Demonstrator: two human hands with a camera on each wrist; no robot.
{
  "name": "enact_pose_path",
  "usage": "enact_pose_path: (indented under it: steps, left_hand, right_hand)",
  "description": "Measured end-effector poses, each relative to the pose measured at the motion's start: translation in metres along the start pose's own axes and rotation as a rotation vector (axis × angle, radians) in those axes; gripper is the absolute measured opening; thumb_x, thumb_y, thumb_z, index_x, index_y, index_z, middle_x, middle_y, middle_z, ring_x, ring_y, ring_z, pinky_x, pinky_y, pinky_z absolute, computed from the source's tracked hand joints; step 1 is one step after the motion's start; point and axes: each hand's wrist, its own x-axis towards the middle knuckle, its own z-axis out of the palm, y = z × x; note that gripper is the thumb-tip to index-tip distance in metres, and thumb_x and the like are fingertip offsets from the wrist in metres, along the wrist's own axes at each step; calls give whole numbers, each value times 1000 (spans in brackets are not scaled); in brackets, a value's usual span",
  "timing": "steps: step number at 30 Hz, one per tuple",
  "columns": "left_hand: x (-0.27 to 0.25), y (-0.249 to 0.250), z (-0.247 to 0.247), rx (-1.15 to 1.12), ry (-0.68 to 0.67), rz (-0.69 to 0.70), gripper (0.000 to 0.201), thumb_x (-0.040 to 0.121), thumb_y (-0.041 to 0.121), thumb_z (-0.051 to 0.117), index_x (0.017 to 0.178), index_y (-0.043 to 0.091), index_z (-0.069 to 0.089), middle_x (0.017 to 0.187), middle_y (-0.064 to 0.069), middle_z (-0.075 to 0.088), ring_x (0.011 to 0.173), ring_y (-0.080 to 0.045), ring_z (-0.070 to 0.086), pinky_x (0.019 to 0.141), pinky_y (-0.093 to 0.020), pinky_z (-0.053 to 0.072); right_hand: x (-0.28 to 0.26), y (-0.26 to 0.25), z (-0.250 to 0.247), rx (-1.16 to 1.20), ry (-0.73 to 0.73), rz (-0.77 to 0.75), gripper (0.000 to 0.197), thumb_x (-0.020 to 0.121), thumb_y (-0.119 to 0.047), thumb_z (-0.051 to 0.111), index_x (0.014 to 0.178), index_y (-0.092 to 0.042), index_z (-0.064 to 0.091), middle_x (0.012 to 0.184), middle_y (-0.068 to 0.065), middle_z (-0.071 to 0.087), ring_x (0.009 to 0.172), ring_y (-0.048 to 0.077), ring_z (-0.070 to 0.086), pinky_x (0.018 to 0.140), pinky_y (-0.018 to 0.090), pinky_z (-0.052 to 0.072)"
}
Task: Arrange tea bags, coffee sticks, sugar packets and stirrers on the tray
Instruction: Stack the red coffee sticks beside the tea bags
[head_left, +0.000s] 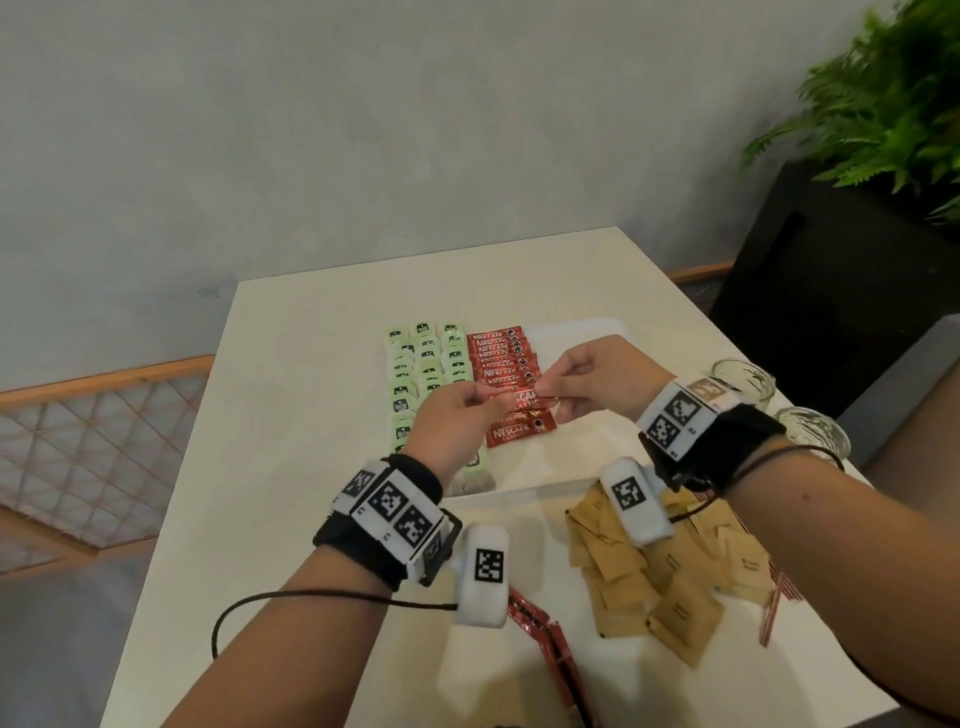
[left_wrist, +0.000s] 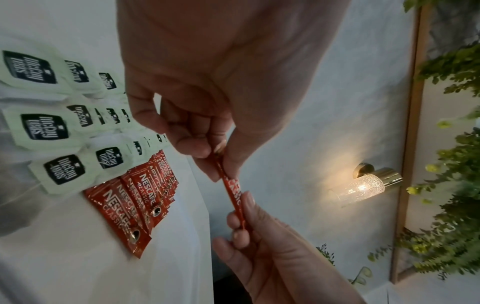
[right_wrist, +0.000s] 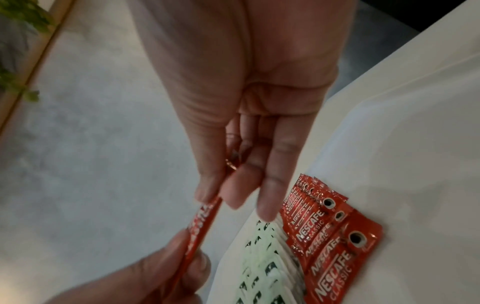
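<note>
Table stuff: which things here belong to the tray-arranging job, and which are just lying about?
Part of the job:
coffee stick, pinched by left hand and right hand
tray
tea bags
coffee stick row
sugar packets
stirrers

Just lying about:
two glasses
potted plant
wall lamp

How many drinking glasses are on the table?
2. The far glass stands at the right edge of the table. The near glass stands beside it, closer to the person. Others may sit hidden behind the right forearm.
</note>
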Motion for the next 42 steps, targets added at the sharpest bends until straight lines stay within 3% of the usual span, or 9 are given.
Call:
enact_pose_path:
  steps: [5, 12, 16, 23, 31, 34, 37, 40, 42]
  left_hand:
    - [5, -5, -9, -56, 36, -3, 13, 93, 27, 65, 95, 17, 73, 93, 6, 72, 73, -1, 58, 64, -16, 42]
    - [19, -26, -25, -125, 215, -51, 11, 91, 25, 66, 100, 19, 67, 102, 6, 65, 97, -14, 59, 84, -28, 46]
    - [26, -31, -24, -122, 224, -58, 11, 91, 24, 66, 101, 21, 66, 105, 7, 64, 101, -16, 60, 81, -27, 43]
    - [36, -33, -22, -120, 207, -52, 12, 92, 24, 64, 104, 20, 67, 111, 7, 64, 108, -17, 60, 85, -28, 43]
    - [38, -37, -24, -95, 197, -57, 13, 92, 22, 63, 104, 21, 67, 111, 7, 64, 107, -15, 60, 74, -20, 41]
    - [32, -29, -25, -67, 151, -16, 10, 92, 21, 64, 102, 22, 67, 107, 9, 64, 101, -14, 61, 80, -23, 43]
    - [19, -19, -26, 56, 41, 102, 10, 90, 22, 67, 100, 25, 66, 102, 13, 65, 83, -2, 61, 69, -15, 43]
    - [0, -16, -23, 251, -180, 180, 9, 87, 21, 72, 94, 24, 67, 93, 12, 67, 67, 7, 57, 62, -8, 41]
    - [-17, -19, -16, 466, -384, 191, 8, 85, 21, 74, 90, 23, 68, 88, 8, 67, 72, 0, 58, 68, -16, 45]
  right_hand:
    - [7, 20, -3, 93, 23, 41, 17, 90, 2, 60, 105, 4, 68, 93, 23, 72, 74, 20, 73, 70, 27, 61]
    - [14, 71, -2, -328, 137, 223, 13, 91, -11, 65, 85, -18, 75, 84, 6, 73, 70, 19, 69, 68, 31, 60]
    - [22, 74, 11, -361, 170, 289, 7, 85, -10, 71, 85, -16, 68, 85, 10, 71, 61, 20, 65, 62, 31, 59]
    - [43, 75, 23, -321, 258, 360, 32, 77, -12, 79, 86, -16, 48, 82, 11, 67, 59, 22, 62, 64, 38, 58]
    - [50, 76, 29, -426, 242, 359, 33, 79, -26, 78, 81, -21, 45, 90, 8, 63, 57, 19, 57, 50, 26, 44]
    - [43, 69, 28, -426, 243, 323, 35, 78, -35, 78, 85, -21, 46, 90, 4, 62, 61, 18, 57, 51, 26, 44]
    - [24, 56, 24, -389, 268, 231, 37, 77, -37, 79, 95, -15, 54, 91, 0, 60, 71, 20, 62, 66, 36, 56]
    - [-9, 50, 23, -373, 248, 155, 31, 76, -35, 80, 91, -17, 59, 87, -2, 63, 72, 17, 62, 64, 33, 55]
    - [-34, 54, 28, -431, 176, 133, 27, 75, -35, 81, 86, -19, 61, 83, -4, 65, 70, 13, 60, 63, 29, 50]
